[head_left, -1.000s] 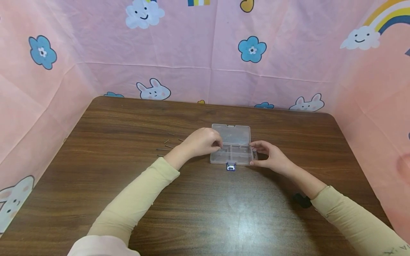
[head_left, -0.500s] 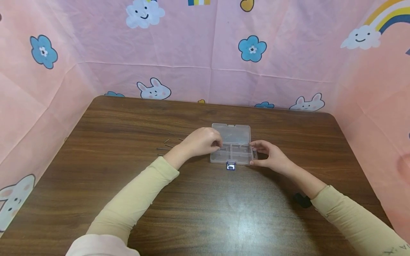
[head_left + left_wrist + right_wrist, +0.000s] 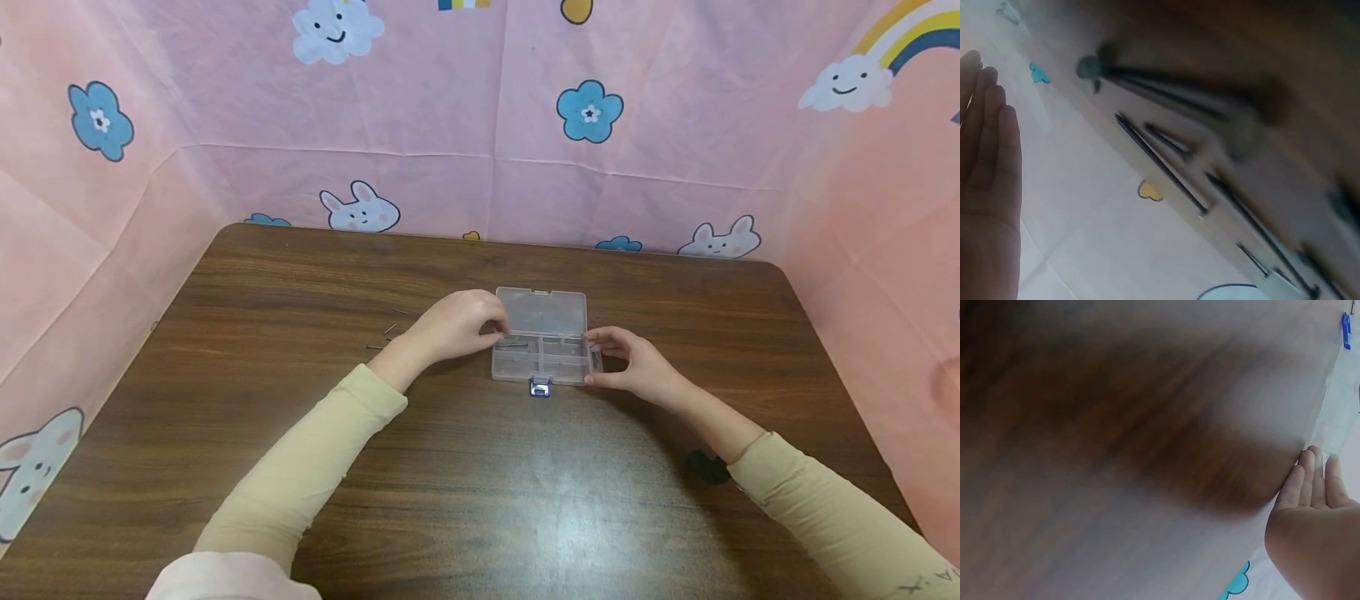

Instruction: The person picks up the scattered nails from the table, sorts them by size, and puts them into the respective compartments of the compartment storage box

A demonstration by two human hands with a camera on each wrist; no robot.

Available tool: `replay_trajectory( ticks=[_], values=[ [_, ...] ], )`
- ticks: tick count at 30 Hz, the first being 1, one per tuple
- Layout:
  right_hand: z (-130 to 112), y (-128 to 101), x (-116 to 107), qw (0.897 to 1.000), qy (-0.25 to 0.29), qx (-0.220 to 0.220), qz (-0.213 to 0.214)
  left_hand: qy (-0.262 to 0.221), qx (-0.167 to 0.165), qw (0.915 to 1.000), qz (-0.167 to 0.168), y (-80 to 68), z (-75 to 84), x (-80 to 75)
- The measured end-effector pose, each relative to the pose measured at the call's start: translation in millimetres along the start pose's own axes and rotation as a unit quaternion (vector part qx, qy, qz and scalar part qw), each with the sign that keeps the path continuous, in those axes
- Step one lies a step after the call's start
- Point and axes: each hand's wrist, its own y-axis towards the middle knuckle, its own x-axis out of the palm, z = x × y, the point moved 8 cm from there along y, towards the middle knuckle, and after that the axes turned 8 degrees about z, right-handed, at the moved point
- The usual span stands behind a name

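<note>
Head view | my left hand (image 3: pixel 453 327) pinched a thin pin (image 3: pixel 513 343) over the clear box (image 3: pixel 542 337), mid-table toward the far edge | right hand (image 3: pixel 633 364) gripped its right end | a few pins (image 3: pixel 386 332) lay left, unboxed.
</note>
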Motion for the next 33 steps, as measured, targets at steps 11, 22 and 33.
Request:
replay_trajectory(
  ticks=[11, 22, 33],
  values=[
    [0.7, 0.1, -0.6, 1.0, 0.0, 0.0, 0.002, 0.002, -0.045, 0.9989, 0.009, -16.3, -25.0, -15.6],
    [1.2, 0.6, -0.5, 1.0, 0.003, 0.0, 0.002, -0.008, -0.09, 0.9959, 0.005, -31.3, -48.8, -26.5],
    [0.3, 0.9, -0.6, 1.0, 0.002, 0.002, 0.001, -0.009, -0.113, 0.9936, -0.002, -42.1, -65.2, -32.7]
  ],
)
